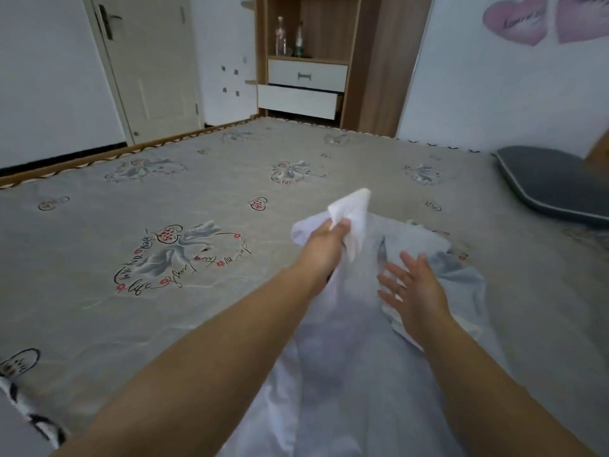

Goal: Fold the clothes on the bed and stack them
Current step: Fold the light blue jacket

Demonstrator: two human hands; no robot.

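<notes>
Our left hand is closed around a bunched corner of the pale lilac-white cloth garment, lifting that corner off the bed. Our right hand is spread open, fingers splayed, palm down just over the same garment, holding nothing. The garment trails from our hands toward us across the grey patterned mattress. A light blue piece of clothing lies beside it. A dark grey cushion sits well apart at the right.
</notes>
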